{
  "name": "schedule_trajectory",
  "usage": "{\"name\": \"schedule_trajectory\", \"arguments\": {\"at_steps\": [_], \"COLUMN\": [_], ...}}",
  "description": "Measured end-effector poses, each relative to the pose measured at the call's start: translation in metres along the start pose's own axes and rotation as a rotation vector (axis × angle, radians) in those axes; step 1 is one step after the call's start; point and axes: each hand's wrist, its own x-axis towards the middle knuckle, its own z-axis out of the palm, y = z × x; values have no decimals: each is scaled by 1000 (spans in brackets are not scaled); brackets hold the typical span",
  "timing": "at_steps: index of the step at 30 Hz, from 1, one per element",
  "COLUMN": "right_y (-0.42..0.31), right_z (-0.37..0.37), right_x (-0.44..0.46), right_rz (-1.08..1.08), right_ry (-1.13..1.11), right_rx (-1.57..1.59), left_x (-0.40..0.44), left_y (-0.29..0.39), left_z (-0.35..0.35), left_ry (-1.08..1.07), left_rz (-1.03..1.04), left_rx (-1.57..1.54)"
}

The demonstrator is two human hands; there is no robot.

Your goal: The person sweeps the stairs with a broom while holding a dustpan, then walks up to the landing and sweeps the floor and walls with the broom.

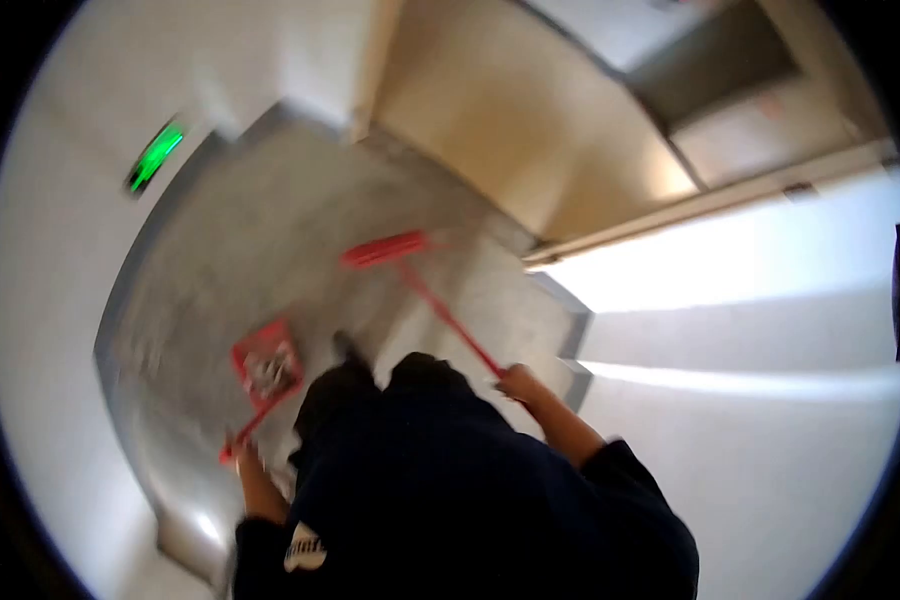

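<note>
Head view: the dustpan [279, 331], holding debris [269, 371], is left of the feet, its handle gripped by the left hand's [246, 458] fingers. The right hand's [516, 382] fingers are wrapped around the broom [385, 249], ahead over the floor [220, 235]. Tilting the dustpan could spill the debris.

The navy shirt [450, 500] at six o'clock has short sleeves and a pale, dark-marked patch [305, 549] at seven; the trousers [332, 398] look dark.
</note>
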Motion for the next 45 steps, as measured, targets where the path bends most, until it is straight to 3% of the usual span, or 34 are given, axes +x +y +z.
{"name": "schedule_trajectory", "arguments": {"at_steps": [1, 3, 6, 9, 10, 11, 13, 16, 21, 24, 25, 26, 28, 29, 30, 32, 33, 34, 35, 36, 38, 39, 41, 43, 45], "right_y": [-13, -83, -120, -146, -169, -162, -163, -198, -243, -302, -321, -337, -359, -370, -386, -435, -453, -471, -487, -506, -546, -553, -565, -573, -584], "right_z": [2, -36, -73, -90, -103, -106, -125, -156, -227, -260, -273, -284, -289, -287, -287, -294, -298, -301, -305, -314, -337, -342, -352, -348, -336], "right_x": [24, 16, 47, 63, 55, 70, 108, 134, 172, 204, 213, 229, 264, 285, 306, 325, 332, 338, 340, 334, 325, 331, 342, 354, 366], "right_rz": [71, 117, 77, 130, 114, 50, -130, -122, -30, -120, -178, -225, -266, -428, -592, -620, -619, -599, -573, -571, -665, -669, -628, -734, -843], "right_ry": [3, -7, -116, -327, -304, -179, -217, -284, -319, -271, -266, -280, -317, -264, -210, -265, -282, -467, -645, -656, -500, -507, -477, -424, -363], "right_rx": [57, 317, 379, 125, 49, 218, -86, -309, -269, -164, -195, -221, -258, -339, -415, -452, -465, -341, -212, -221, -812, -823, -482, -504, -512], "left_x": [-36, 21, 26, 44, 46, 42, 8, -40, -78, -70, -68, -50, 27, -1, -17, -28, -44, -52, -42, -28, 4, 21, 45, 62, 75], "left_y": [21, 8, 14, -1, -4, -3, 10, 30, 37, 72, 86, 92, 56, 104, 143, 167, 183, 192, 191, 192, 203, 211, 213, 213, 218], "left_z": [31, 28, 67, 105, 118, 129, 142, 153, 170, 238, 276, 310, 363, 436, 499, 597, 635, 667, 692, 715, 736, 737, 739, 735, 724], "left_ry": [22, 39, 218, 77, 24, -7, -12, 51, 195, 230, 193, -12, -206, -205, -416, -704, -698, -688, -679, -632, -573, -503, -428, -411, -386], "left_rz": [-4, -154, -322, -373, -378, -375, -389, -412, -591, -717, -674, -168, 184, 299, 340, 587, 717, 845, 830, 741, 632, 616, 591, 728, 723], "left_rx": [-63, 172, 97, 177, 193, 208, 236, 295, 401, 602, 690, 1000, 968, 1129, 1053, 995, 1136, 1277, 1272, 1452, 1621, 1585, 1544, 1499, 1477]}}
